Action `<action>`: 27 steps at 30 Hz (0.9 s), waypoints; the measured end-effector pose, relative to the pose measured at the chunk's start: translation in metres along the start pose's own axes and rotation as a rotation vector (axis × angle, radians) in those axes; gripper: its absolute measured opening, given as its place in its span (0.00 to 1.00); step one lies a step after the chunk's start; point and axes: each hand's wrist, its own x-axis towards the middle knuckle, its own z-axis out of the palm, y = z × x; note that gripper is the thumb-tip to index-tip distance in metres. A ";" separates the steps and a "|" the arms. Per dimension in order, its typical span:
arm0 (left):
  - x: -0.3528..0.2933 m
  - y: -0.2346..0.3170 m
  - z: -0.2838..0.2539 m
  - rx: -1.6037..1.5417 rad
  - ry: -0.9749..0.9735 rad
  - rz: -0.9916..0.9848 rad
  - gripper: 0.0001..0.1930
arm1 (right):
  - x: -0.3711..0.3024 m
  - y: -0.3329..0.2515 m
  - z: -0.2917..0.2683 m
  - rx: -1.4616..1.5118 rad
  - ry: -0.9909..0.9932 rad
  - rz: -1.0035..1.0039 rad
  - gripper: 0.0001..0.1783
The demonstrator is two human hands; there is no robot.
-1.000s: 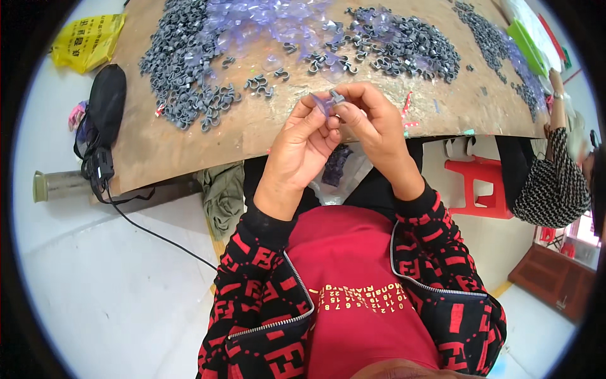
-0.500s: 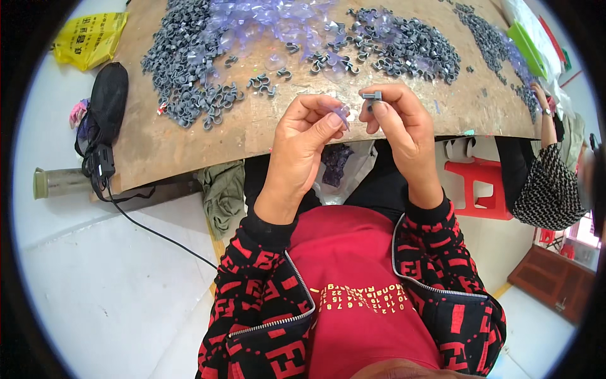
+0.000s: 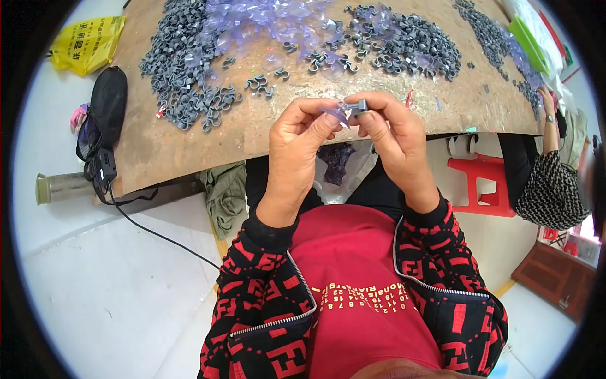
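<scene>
Between the thumb and fingers of my left hand [image 3: 297,142] is a clear violet suction cup [image 3: 336,114]. My right hand [image 3: 398,136] pinches a small grey plastic clip [image 3: 358,107]. The two parts meet at the fingertips, above the table's near edge; whether they are joined I cannot make out. Beyond my hands lie a heap of grey clips [image 3: 183,69] on the left, a pile of clear violet suction cups [image 3: 265,28] in the middle, and a mixed heap of clips and cups [image 3: 416,50] to the right.
The wooden table [image 3: 252,120] has a curved-looking near edge. A black pouch [image 3: 108,104] with a cable and a yellow bag [image 3: 88,44] are at the left. At the right are a red stool [image 3: 483,183], a green tray [image 3: 529,44] and another person's arm [image 3: 549,120].
My hands have come together, bringing the grey clip against the suction cup. The clip has moved left and slightly down. The other person's hand at the right has shifted slightly.
</scene>
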 end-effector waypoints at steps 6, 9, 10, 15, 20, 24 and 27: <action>0.001 0.002 -0.004 -0.092 -0.003 -0.092 0.11 | 0.000 -0.005 -0.007 -0.003 0.046 0.020 0.11; 0.001 0.002 -0.004 -0.097 -0.005 -0.076 0.12 | 0.000 -0.005 -0.006 -0.043 0.022 -0.003 0.10; 0.001 0.003 -0.003 -0.079 0.011 -0.047 0.12 | 0.001 -0.004 -0.006 -0.095 0.009 -0.032 0.10; 0.001 0.004 -0.001 0.026 0.018 0.004 0.09 | 0.003 0.001 -0.006 -0.203 0.008 -0.044 0.09; -0.002 0.007 0.001 0.231 0.034 0.095 0.08 | 0.002 0.003 -0.003 -0.136 0.019 0.038 0.08; 0.000 0.007 0.003 0.272 0.008 0.105 0.08 | 0.001 0.007 -0.004 -0.108 0.026 0.027 0.08; 0.003 0.003 0.000 0.148 0.010 -0.008 0.08 | 0.001 0.007 -0.006 0.115 0.056 0.094 0.09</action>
